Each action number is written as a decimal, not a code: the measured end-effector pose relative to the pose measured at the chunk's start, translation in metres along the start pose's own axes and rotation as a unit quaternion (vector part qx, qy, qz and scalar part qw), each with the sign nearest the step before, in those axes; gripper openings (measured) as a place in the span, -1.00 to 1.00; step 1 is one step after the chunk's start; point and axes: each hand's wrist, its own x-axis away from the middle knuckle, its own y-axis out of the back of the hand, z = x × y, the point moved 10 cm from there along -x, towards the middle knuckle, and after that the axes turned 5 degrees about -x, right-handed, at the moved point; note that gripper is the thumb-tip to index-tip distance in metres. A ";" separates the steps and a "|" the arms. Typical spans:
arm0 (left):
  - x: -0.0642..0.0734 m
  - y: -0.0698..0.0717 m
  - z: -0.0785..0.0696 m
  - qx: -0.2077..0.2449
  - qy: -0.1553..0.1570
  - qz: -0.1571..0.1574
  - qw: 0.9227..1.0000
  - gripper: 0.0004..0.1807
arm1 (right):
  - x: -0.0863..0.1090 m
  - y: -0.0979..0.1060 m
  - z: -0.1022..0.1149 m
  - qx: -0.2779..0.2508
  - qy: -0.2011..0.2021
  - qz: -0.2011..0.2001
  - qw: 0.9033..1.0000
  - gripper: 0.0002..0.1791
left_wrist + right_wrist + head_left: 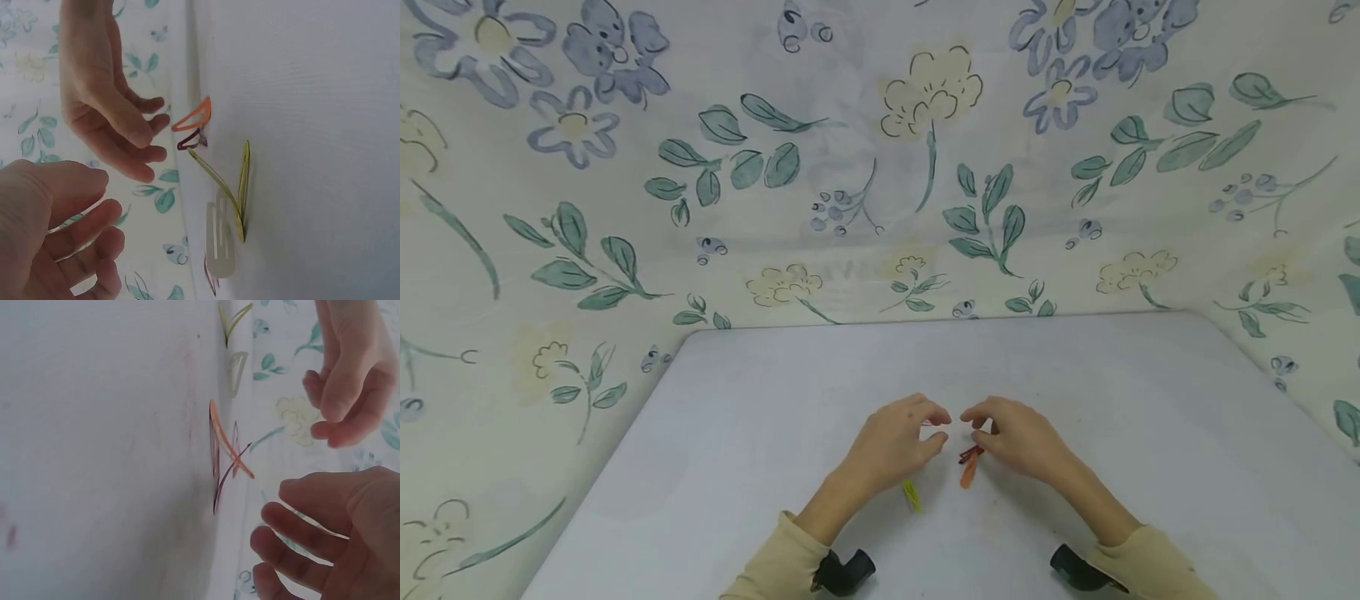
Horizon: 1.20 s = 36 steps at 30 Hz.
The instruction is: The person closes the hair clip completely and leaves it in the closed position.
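My left hand (pixel 895 437) and right hand (pixel 1021 439) hang loose, empty — inside the table's (pixel 1150 400) far edge, the orange clip (pixel 967 476) might snag the maroon clip (pixel 968 455) crowding it.

Apparently five hair clips (pixel 912 497), two hands (pixel 897 437)

Several hair clips (pixel 967 475) on the table (pixel 1150 417), backdrop (pixel 850 275) behind.

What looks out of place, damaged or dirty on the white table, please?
A reddish smudge marks the flat white tabletop in the right wrist view, odd because the surface around it is paler. The thin orange hair clip and thin dark red hair clip lie askew, appearing crossed. I see no clear damage.
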 end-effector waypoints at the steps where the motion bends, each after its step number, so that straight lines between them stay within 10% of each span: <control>1: -0.001 -0.001 -0.001 -0.001 0.000 0.004 1.000 -0.81 | 0.001 0.000 -0.001 0.000 0.005 0.003 1.000 -0.74; 15: -0.002 -0.034 -0.011 -0.043 0.008 0.081 0.996 -0.85 | 0.015 -0.001 0.003 0.003 0.078 0.033 0.996 -0.80; 36: 0.008 -0.048 -0.014 -0.044 -0.021 0.112 0.993 -0.89 | 0.014 -0.016 0.000 -0.006 0.072 0.067 0.995 -0.92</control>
